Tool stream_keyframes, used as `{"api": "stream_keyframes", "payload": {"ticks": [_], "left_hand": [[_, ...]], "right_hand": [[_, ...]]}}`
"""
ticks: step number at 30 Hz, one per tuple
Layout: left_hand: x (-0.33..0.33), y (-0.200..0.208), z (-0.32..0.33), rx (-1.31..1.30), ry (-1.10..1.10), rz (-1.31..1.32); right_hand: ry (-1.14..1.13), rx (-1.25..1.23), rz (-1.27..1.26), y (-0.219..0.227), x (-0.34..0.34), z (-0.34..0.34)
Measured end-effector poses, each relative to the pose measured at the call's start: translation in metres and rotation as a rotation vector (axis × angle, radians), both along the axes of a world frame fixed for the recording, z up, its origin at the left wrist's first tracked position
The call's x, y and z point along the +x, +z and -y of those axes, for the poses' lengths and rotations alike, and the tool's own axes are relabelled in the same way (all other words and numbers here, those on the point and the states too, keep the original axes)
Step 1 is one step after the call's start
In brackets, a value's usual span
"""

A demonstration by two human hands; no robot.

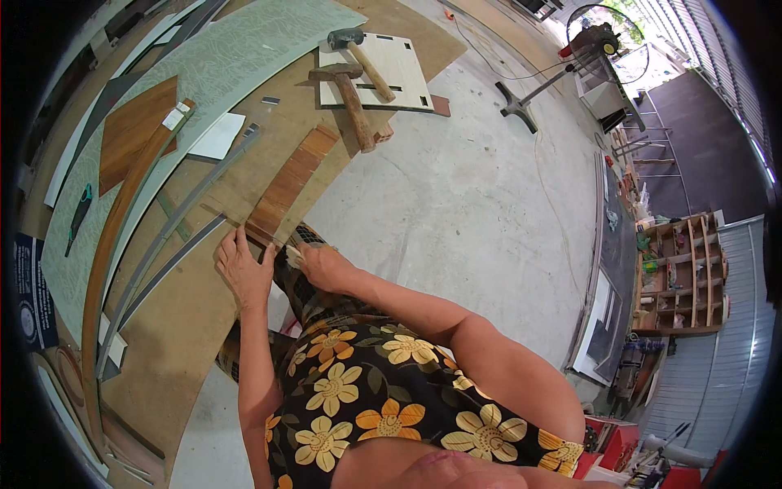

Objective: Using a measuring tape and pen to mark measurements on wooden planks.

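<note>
A narrow brown wood-grain board [295,181] lies on the worktable, its near end toward me. My left hand [244,267] is at that end, fingers stretched along the left corner and thumb apart by the near edge, touching the board. Just right of the same end, my right hand [323,266] is closed around a small pale piece [293,255]; its kind is mostly hidden by the fingers. Beyond the board rest a wooden-handled hammer [350,102] and a dark-headed mallet [371,67], the mallet on a pale slotted panel [407,73].
The brown worktable [175,342] carries long curved-looking strips [171,228], a patterned green sheet [269,49], a brown panel [134,130] and a green-handled tool [80,213]. A standing fan [590,49] and its cable are on the concrete floor; a wooden shelf [680,273] stands far right.
</note>
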State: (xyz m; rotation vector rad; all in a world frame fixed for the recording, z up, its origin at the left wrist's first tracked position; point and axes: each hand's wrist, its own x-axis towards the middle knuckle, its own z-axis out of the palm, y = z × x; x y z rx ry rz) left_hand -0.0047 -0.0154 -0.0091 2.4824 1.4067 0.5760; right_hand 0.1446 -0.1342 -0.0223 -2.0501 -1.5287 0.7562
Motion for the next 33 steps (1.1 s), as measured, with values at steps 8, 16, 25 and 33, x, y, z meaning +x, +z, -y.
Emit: {"api": "stream_keyframes", "payload": {"ticks": [8,16,25,33], "left_hand": [[0.000,0.004,0.002,0.006,0.006,0.004],[-0.004,0.006,0.002,0.010,0.007,0.008],[0.003,0.006,0.000,0.006,0.042,0.080],[-0.003,0.003,0.003,-0.035,0.041,0.115]], "right_hand": [[-0.072,-0.208,-0.068,0.014,0.005,0.031],[0.050,-0.009,0.057,-0.031,-0.002,-0.002],[0.004,-0.058,0.033,0.013,0.008,0.005],[0.059,-0.123,-0.009,0.022,0.009,0.034]]}}
